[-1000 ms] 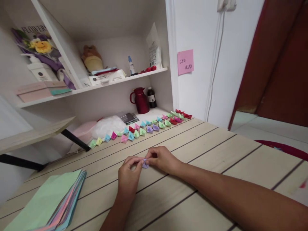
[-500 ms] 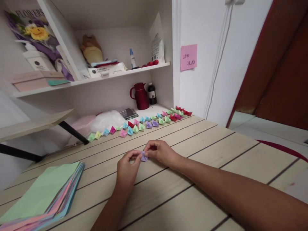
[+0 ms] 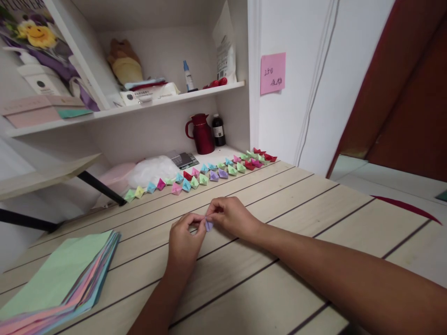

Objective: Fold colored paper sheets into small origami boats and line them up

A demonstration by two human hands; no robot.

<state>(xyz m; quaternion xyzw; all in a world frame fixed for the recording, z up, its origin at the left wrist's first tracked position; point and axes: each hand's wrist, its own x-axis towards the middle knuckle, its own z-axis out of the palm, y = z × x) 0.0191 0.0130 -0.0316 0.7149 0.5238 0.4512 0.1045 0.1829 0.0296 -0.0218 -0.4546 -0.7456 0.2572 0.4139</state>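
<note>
A small piece of folded purple paper (image 3: 208,226) is pinched between my two hands, just above the wooden table (image 3: 251,284). My left hand (image 3: 185,239) grips its left side with thumb and forefinger. From the right, my right hand (image 3: 232,216) pinches its upper edge, and the fingertips of both hands nearly meet. Part of the paper is hidden behind the fingers. Beyond my hands, small folded paper boats in several colours stand in rows along the table's back edge, among them a purple boat (image 3: 213,176) and a pink boat (image 3: 176,188).
A stack of coloured paper (image 3: 59,274) lies at the left. Behind the boats are a white plastic bag (image 3: 153,172), a red jug (image 3: 203,135) and a dark bottle (image 3: 219,130). A small raised shelf (image 3: 49,177) with black legs stands at the far left.
The view has tilted slightly down and shifted a little right. Both hands keep hold of the purple paper, their fingertips now closer together, with less of the paper showing.
</note>
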